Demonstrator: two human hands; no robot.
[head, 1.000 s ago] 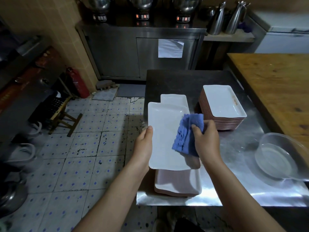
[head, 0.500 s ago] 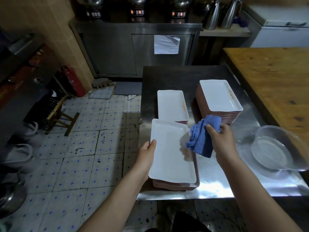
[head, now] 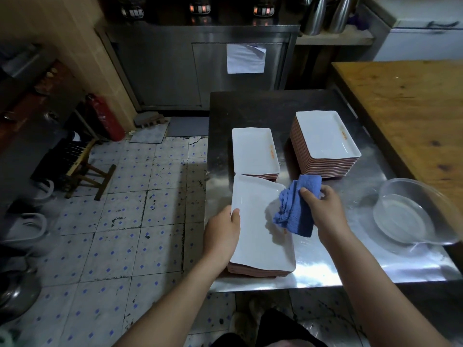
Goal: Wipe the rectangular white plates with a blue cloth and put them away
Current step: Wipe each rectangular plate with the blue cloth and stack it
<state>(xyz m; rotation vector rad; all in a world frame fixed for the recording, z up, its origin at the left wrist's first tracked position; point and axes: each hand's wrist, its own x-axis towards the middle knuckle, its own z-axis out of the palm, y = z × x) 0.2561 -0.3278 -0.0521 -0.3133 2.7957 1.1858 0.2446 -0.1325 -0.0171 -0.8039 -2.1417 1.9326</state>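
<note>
Near table edge: left hand (head: 221,234) gripping left rim of top plate (head: 258,236), thumb on top of rim, other fingers curled under, out of sight. Top plate white, rectangular, lying slightly skewed on near stack (head: 253,271) of pink-edged plates at front left of steel table (head: 325,269). Right hand (head: 325,211) clamped on bunched blue cloth (head: 295,211), thumb across its front, fingers wrapped behind. Cloth hanging over plate's right side, shadow beneath, contact unclear. Right of that, clear bowl (head: 411,216) on the steel, well apart from plates. Further back: short stack (head: 253,151) just beyond near stack, white face up, orange mark by right rim. Tall stack (head: 325,136) to its right, same mark. Wooden table (head: 413,108) along steel table's right side. Far back: steel cabinet (head: 175,71) with paper sheet (head: 245,58) on its door, metal jugs (head: 325,13) on a shelf. Red fire extinguisher (head: 107,118) and stool (head: 85,171) on tiled floor at left.
</note>
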